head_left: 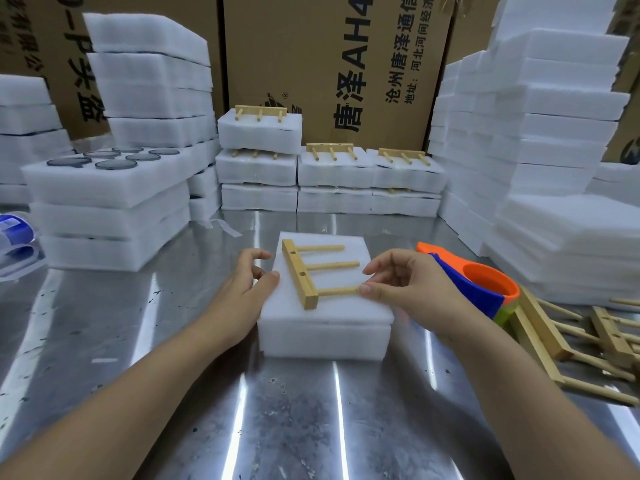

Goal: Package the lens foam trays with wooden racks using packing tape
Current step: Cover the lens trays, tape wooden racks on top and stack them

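Observation:
A white foam tray block lies on the metal table in front of me. On top of it rests a wooden rack with three pegs pointing right. My right hand pinches the tip of the nearest peg between thumb and fingers. My left hand touches the block's left edge with its thumb, fingers apart, holding nothing. An orange and blue tape dispenser lies just right of the block, partly behind my right hand.
Loose wooden racks lie at the right. Foam packs topped with racks stand at the back. An open foam tray with lenses tops a left stack. Tall foam stacks and cardboard boxes surround the table.

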